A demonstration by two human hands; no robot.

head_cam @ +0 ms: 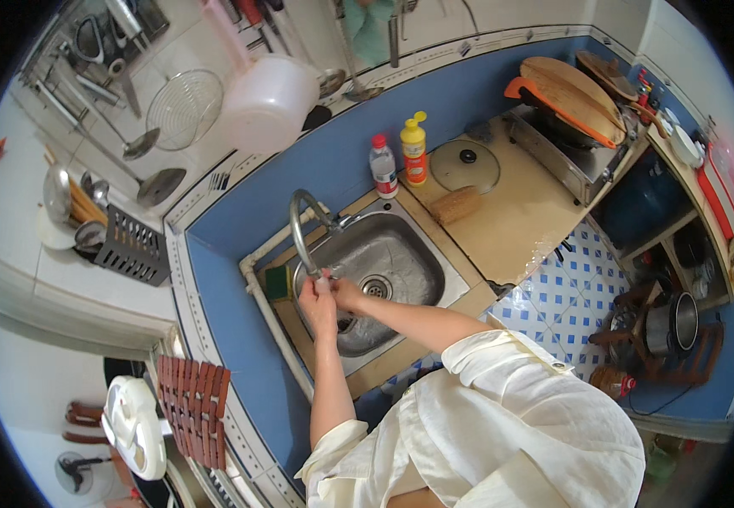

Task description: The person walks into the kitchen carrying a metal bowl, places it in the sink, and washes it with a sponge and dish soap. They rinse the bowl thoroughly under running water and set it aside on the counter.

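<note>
My left hand (318,308) and my right hand (345,295) are close together at the end of the curved metal faucet (297,228). Both are over the left side of the stainless steel sink (414,267). Fingers overlap around the spout's tip, so I cannot make out whether either hand grips it or holds something small. A round drain strainer (376,287) sits in the basin, just right of my right hand. Left of the basin lies a green and yellow scouring sponge (278,282).
Behind the sink stand a red-capped plastic bottle (383,168) and a yellow-capped bottle (414,152). A glass pot lid (465,165) and a loofah-like brown scrubber (456,205) lie on the counter (507,235). A gas stove (557,152) carries a covered wok. White pipe (272,324) edges the sink.
</note>
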